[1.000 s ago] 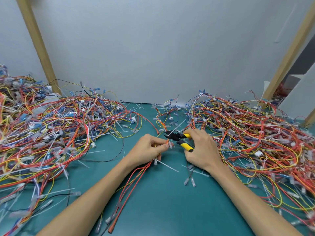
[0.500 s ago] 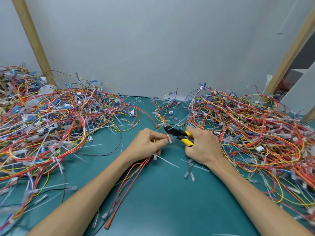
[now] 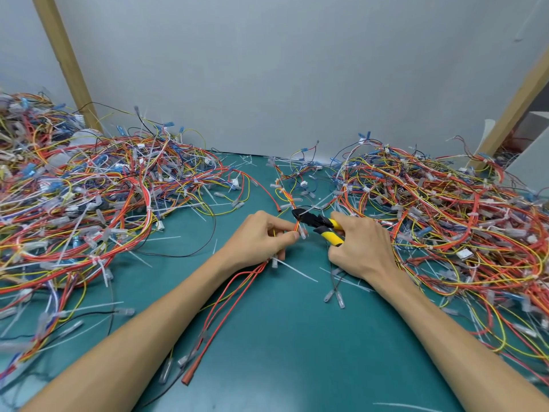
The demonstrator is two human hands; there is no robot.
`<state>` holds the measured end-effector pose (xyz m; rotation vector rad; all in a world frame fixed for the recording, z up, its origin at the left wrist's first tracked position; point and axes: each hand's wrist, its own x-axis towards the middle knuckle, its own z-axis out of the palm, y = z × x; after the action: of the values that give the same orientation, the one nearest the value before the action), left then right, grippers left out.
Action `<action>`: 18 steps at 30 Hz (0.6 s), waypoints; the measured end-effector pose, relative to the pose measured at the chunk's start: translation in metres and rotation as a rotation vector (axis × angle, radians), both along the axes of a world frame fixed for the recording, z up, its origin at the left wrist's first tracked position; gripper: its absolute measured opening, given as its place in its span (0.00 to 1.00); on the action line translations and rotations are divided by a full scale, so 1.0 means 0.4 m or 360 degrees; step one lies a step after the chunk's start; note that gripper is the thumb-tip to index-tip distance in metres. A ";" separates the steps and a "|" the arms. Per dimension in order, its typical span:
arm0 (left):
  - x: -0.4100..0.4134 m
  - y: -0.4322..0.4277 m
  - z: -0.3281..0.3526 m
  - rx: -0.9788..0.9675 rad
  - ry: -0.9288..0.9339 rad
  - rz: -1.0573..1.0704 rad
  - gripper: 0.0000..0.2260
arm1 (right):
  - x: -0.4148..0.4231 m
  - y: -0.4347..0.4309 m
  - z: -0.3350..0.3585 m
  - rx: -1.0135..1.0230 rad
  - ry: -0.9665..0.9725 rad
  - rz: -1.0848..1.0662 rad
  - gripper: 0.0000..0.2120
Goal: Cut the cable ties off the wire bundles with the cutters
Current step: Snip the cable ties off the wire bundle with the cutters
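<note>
Left hand pinches a thin wire bundle at its fingertips, just left of the cutters. Right hand is curled round their yellow handles. A white cable tie crosses the cutters' nose. Best to hook only that strap between the blades, with the wires held taut and clear, then squeeze. Compared with a second ago, the handles look drawn closer together and both hands sit much as they did

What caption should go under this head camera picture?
Left hand pinches a wire bundle; right hand holds yellow cutters close to it.
</note>
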<state>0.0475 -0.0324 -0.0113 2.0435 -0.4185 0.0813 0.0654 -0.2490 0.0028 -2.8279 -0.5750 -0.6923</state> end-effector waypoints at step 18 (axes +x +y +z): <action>-0.010 -0.004 0.008 -0.0024 0.0051 0.0015 0.08 | 0.006 0.005 -0.007 0.0225 -0.0536 -0.0358 0.30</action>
<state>0.0437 -0.0341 -0.0079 2.0292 -0.3876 0.0572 0.0680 -0.2471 -0.0002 -2.6832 -0.2405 -1.2140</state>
